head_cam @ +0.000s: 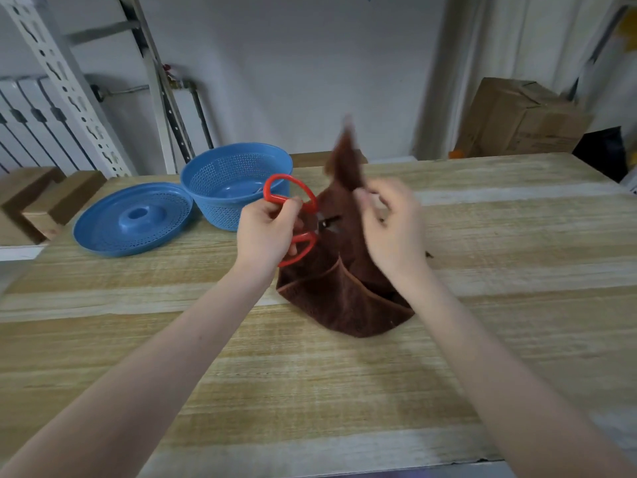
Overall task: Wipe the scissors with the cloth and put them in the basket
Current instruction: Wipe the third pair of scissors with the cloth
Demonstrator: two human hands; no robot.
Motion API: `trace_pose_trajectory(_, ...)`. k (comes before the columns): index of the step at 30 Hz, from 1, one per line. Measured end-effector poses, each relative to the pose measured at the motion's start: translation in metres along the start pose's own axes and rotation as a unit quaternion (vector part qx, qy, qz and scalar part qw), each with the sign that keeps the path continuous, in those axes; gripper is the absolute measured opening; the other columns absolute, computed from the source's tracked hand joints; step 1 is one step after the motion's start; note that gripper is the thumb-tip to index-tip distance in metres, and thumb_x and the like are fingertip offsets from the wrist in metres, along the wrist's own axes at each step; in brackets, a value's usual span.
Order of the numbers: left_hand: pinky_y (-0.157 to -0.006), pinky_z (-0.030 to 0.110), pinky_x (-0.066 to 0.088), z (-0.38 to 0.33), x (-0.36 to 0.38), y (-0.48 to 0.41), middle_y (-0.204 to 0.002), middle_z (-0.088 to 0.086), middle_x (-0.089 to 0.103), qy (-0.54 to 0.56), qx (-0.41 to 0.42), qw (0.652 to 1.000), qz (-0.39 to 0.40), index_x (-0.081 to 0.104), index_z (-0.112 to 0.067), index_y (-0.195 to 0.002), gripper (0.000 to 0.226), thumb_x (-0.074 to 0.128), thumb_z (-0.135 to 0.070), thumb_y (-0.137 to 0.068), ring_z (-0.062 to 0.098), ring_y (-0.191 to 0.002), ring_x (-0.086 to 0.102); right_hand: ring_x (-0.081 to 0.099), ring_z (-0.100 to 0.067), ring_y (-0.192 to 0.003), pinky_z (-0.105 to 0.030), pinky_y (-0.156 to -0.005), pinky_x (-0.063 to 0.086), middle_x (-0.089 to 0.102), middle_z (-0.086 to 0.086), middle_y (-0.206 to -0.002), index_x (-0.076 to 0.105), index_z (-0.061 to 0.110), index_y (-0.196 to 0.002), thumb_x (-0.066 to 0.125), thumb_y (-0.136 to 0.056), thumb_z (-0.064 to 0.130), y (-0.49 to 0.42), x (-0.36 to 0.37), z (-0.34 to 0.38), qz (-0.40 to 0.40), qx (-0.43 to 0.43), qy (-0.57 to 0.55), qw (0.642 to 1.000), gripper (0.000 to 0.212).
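My left hand (pixel 267 232) grips the red-handled scissors (pixel 299 196) by their handle loops, a little above the wooden table. Their blades point right into a brown cloth (pixel 344 298) and are mostly hidden by it. My right hand (pixel 391 229) pinches the cloth and holds it up around the blades, with one corner of the cloth sticking upward, blurred. The cloth's lower part rests bunched on the table. The blue perforated basket (pixel 206 179) stands behind my left hand at the back left.
A blue perforated lid (pixel 134 219) lies on the table (pixel 310 391) left of the basket. Cardboard boxes (pixel 517 122) stand behind the table at the right, and a metal rack (pixel 69 84) and a radiator at the back left.
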State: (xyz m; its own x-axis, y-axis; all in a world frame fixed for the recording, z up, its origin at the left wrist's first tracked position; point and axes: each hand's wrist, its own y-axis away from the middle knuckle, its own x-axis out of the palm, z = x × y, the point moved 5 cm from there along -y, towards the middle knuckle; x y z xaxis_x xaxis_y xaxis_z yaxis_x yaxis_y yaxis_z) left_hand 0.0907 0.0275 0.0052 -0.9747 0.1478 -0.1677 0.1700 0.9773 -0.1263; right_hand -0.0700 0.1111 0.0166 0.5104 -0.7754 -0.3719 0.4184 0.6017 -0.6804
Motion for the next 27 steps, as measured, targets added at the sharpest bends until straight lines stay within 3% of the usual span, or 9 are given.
trace_pose_trajectory(4,-0.05,0.035,0.045,-0.008,0.006,0.004,-0.063,0.029,0.061,-0.056,0.081,0.994,0.041,0.059,0.007,-0.069,0.041,0.057,-0.029,-0.089,0.027,-0.041,0.051,0.059,-0.027,-0.099,-0.044,-0.101,0.033,0.068,-0.003,-0.091,0.066,0.014,-0.088,0.056,-0.088,0.037,0.011,0.027,0.008,0.162,-0.121,0.193,0.96,0.026)
trace_pose_trajectory(9,-0.047,0.025,0.028,-0.006,0.006,0.005,-0.052,0.002,0.049,-0.045,0.089,0.993,0.071,0.056,-0.002,-0.063,0.038,0.058,-0.024,-0.095,0.009,-0.042,0.034,0.053,-0.027,-0.094,-0.042,-0.099,0.034,0.057,0.001,-0.086,0.052,0.022,-0.083,0.059,-0.092,0.023,0.01,0.028,0.006,0.283,-0.061,0.076,0.954,0.011)
trace_pose_trajectory(11,-0.045,0.024,0.025,-0.006,0.006,0.005,-0.046,-0.012,0.04,-0.047,0.087,0.991,0.089,0.056,-0.012,-0.062,0.036,0.057,-0.026,-0.096,0.004,-0.04,0.029,0.054,-0.026,-0.095,-0.035,-0.103,0.031,0.061,0.0,-0.088,0.055,0.021,-0.084,0.06,-0.091,0.021,0.008,0.027,0.003,0.3,-0.053,0.066,0.95,0.009)
trace_pose_trajectory(14,-0.041,0.02,0.026,-0.006,0.008,0.004,-0.043,-0.014,0.036,-0.069,0.067,0.988,0.12,0.065,-0.002,-0.081,0.033,0.055,-0.029,-0.097,0.003,-0.038,0.028,0.055,-0.025,-0.1,-0.022,-0.099,0.015,0.057,0.004,-0.086,0.062,0.014,-0.084,0.061,-0.091,0.021,0.007,0.023,-0.003,0.29,-0.061,0.113,0.948,0.01)
trace_pose_trajectory(18,-0.034,0.014,0.017,-0.003,0.008,0.004,-0.047,-0.007,0.027,-0.079,-0.034,0.973,0.215,0.056,-0.012,-0.086,0.03,0.047,-0.035,-0.1,0.002,-0.033,0.02,0.055,-0.022,-0.09,-0.034,-0.112,0.014,0.041,0.016,-0.069,0.053,0.022,-0.071,0.06,-0.091,0.025,0.008,0.027,-0.003,0.309,-0.092,0.152,0.934,0.021)
trace_pose_trajectory(20,-0.032,0.014,0.013,0.0,0.007,0.005,-0.047,-0.007,0.025,-0.097,-0.091,0.952,0.275,0.056,-0.013,-0.092,0.031,0.042,-0.039,-0.101,0.002,-0.033,0.016,0.055,-0.024,-0.083,-0.04,-0.108,0.026,0.045,0.013,-0.065,0.049,0.025,-0.066,0.056,-0.091,0.027,0.011,0.031,-0.005,0.356,-0.082,0.114,0.924,0.027)
trace_pose_trajectory(22,-0.033,0.014,0.012,0.001,0.006,0.006,-0.043,-0.01,0.025,-0.129,-0.121,0.93,0.322,0.057,-0.014,-0.094,0.035,0.038,-0.043,-0.101,0.003,-0.033,0.016,0.058,-0.023,-0.077,-0.043,-0.085,0.045,0.058,0.007,-0.069,0.057,0.028,-0.067,0.058,-0.09,0.025,0.015,0.033,-0.007,0.413,-0.059,0.029,0.908,0.023)
trace_pose_trajectory(24,-0.036,0.017,0.009,0.0,0.007,0.006,-0.045,-0.009,0.024,-0.162,-0.121,0.914,0.351,0.056,-0.018,-0.088,0.037,0.035,-0.046,-0.101,0.004,-0.034,0.015,0.063,-0.022,-0.079,-0.045,-0.079,0.049,0.067,-0.003,-0.08,0.068,0.012,-0.081,0.062,-0.089,0.017,0.02,0.038,-0.011,0.445,-0.036,-0.001,0.895,0.011)
trace_pose_trajectory(27,-0.036,0.017,0.009,0.0,0.01,0.005,-0.047,-0.007,0.023,-0.19,-0.12,0.906,0.358,0.059,-0.018,-0.1,0.04,0.031,-0.046,-0.102,0.004,-0.034,0.015,0.062,-0.025,-0.08,-0.045,-0.112,0.031,0.065,-0.007,-0.076,0.061,0.012,-0.075,0.057,-0.092,0.019,0.021,0.04,-0.018,0.425,-0.03,0.058,0.903,0.018)
